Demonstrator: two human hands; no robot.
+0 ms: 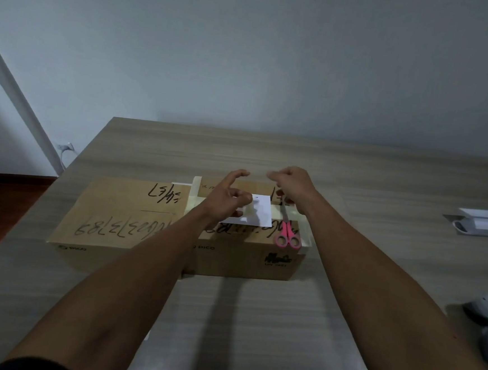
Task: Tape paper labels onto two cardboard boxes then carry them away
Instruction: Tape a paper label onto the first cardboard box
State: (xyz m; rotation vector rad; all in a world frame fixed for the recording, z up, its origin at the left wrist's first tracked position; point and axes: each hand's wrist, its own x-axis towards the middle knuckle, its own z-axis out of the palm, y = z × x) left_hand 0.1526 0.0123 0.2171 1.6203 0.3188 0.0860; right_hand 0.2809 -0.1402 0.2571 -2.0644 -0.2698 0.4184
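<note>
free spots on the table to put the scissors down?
Bare table in front of the boxes, and a strip behind them up to the far edge. Right side has room short of the white devices. Box tops are crowded: paper, scissors, both hands.

Wooden table (354, 176), white device (487, 226) right, plug (64, 147) far left.

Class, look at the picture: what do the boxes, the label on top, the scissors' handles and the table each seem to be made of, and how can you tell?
Boxes: brown cardboard, matte, written on in marker.
Label: thin white paper, lying flat.
Scissors: glossy pink handles, probably plastic; blades mostly hidden.
Table: wood-grain pattern with a slight sheen, perhaps laminate rather than solid wood.
</note>
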